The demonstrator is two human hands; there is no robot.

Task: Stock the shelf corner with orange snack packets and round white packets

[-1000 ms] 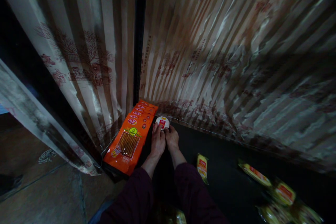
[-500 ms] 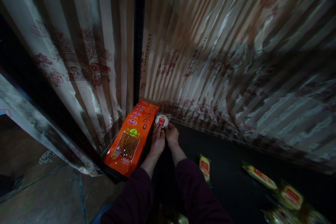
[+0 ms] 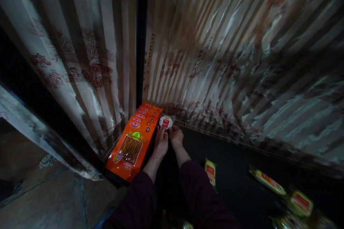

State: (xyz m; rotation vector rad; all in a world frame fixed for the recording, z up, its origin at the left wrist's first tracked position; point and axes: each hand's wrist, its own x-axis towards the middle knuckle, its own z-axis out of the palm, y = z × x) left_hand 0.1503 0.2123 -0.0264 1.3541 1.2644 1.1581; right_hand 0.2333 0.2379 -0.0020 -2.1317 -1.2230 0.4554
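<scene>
A small clear packet [image 3: 166, 122] with a round white snack and a red label is at the far corner of the black shelf [image 3: 228, 154]. My left hand [image 3: 161, 143] has its fingers on the packet's lower left part, the thumb side hidden. At the lower right edge, my right hand [image 3: 176, 137] pinches the same packet with curled fingers. Just left of my left hand lies an overlapping row of orange snack bags [image 3: 129, 150]; the front one has a window showing brown sticks.
Yellow wrapped snacks lie to the right: one packet [image 3: 210, 172] near my right sleeve, another packet [image 3: 268, 181] farther off, and several by the lower right corner. A pleated printed curtain [image 3: 188, 61] borders the back, with a dark post [image 3: 139, 43] at the corner.
My left hand has slid slightly down on the packet, uncovering more of its red label. My right hand stays at the packet's edge. The view has shifted very slightly.
</scene>
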